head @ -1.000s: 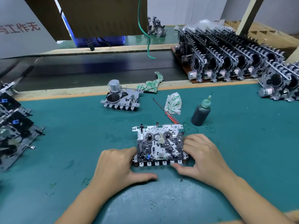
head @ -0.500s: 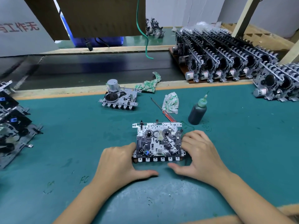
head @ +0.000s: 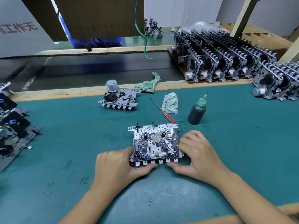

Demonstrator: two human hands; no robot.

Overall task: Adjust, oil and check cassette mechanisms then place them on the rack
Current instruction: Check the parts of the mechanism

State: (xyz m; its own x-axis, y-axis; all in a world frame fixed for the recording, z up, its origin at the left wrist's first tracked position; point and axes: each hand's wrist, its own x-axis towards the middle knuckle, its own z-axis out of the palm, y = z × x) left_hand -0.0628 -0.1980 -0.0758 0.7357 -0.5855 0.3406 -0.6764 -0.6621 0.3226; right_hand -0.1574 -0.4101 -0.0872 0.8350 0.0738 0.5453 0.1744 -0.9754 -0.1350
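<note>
While flat on teal felt worktop (head: 64, 143), stamped-metal cassette mechanism (head: 155, 143) sits dead centre; left hand (head: 116, 167) grips 7 o'clock corner, right hand (head: 199, 152) clamps 4 o'clock edge. Dark plastic oil bottle (head: 196, 113) at 1 o'clock.

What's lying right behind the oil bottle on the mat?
Behind the oil bottle only bare green mat shows, up to the wooden edge strip. The patch directly behind the bottle's body is hidden by it.
</note>
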